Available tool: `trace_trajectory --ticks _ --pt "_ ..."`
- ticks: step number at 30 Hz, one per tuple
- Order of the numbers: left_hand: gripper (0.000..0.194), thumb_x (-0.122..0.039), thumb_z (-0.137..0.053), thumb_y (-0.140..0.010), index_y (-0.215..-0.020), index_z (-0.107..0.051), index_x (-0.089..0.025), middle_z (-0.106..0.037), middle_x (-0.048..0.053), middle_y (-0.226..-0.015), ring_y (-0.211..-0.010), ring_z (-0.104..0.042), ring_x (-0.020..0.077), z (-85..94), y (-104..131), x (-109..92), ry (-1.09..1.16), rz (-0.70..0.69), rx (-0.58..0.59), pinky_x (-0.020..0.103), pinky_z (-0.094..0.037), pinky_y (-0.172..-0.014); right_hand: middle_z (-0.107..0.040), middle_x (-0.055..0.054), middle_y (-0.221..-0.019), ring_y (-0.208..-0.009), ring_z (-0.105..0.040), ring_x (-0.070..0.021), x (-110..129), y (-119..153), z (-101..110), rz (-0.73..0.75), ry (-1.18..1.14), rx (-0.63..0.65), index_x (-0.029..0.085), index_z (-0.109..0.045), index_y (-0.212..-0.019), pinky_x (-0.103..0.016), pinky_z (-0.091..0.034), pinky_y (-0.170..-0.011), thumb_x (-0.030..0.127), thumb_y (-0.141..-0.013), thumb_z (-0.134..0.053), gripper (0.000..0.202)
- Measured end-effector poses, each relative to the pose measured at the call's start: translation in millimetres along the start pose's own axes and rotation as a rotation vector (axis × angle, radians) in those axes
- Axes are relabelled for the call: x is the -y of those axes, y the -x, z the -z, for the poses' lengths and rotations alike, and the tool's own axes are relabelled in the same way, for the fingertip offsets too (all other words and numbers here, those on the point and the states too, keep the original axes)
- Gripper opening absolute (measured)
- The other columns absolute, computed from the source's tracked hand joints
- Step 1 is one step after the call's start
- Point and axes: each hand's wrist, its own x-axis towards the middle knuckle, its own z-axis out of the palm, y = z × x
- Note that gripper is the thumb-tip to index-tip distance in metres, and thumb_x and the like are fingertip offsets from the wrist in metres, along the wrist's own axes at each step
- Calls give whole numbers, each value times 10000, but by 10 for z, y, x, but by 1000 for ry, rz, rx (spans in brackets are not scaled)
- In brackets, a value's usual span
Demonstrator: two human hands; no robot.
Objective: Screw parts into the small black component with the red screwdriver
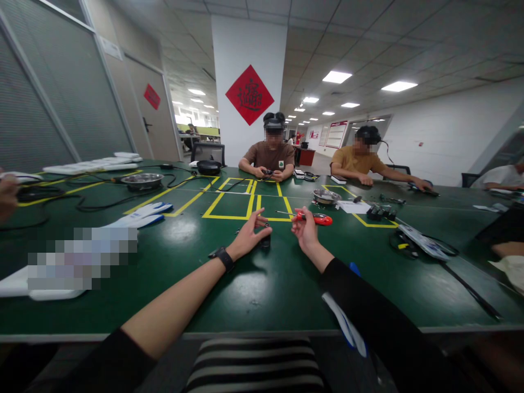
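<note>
Left hand (250,236) is pinching a small black part (265,240) against the desk (245,284), probably to steady it. Right hand (305,226) grips a red screwdriver (315,218), tip aimed back toward the left hand.

Screwdriver (313,218): red handle with a slim metal shaft. It lies almost level, the shaft pointing toward the wearer's left, the tip over the yellow-taped square. The handle's near end sits in the fingers of the right hand (305,229), palm up; the rest of the handle juts out past the fingers to the right.

Small black part (265,238): dark, short, roughly cylindrical; details too small to tell. It stands on the green counter (229,284) just under the fingertips of the left hand (249,237), which curls over it, thumb and forefinger at its top.
</note>
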Motion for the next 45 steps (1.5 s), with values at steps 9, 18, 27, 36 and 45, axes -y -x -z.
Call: trace_trajectory --ticks 9,18,27,36,45 --pt "486 -374 -453 -810 -1234 -429 -137 -471 189 -1198 -1129 -446 334 392 -46 418 -801 512 -323 483 -354 -915 -521 20 -484 -350 -436 -67 -143 -125 146 -137 311 -36 164 -506 -626 -179 -345 -314 419 -730 -538 278" --pt "563 -500 -401 -803 -1258 -423 -170 -473 177 -1249 -1162 -431 324 406 -31 536 -969 559 -74 459 -319 -950 -317 105 -407 -326 -245 -25 -139 -84 104 -102 327 29 181 -466 -636 -154 -167 -290 324 -633 -688 264" --pt "526 -491 -362 -818 -1217 -463 -164 -500 173 -1215 -1143 -435 317 385 -6 501 -1022 527 -25 450 -323 -934 -570 17 -585 -382 -421 -41 -174 -1 26 -179 371 198 167 -625 -796 -167 -353 -343 431 -671 -657 294" --pt "459 -438 -304 -853 -1168 -515 -180 -509 157 -1209 -1130 -450 295 370 -4 465 -1030 523 -17 442 -321 -939 -621 -4 -639 -409 -458 -45 -185 12 27 -205 361 243 162 -621 -802 -171 -411 -386 414 -711 -631 269" --pt "478 -465 -340 -838 -1181 -510 -178 -507 166 -1214 -1137 -446 309 359 14 424 -1033 508 -15 452 -310 -944 -658 -21 -659 -401 -471 -46 -206 25 9 -193 357 289 158 -638 -835 -166 -410 -378 366 -698 -649 249"
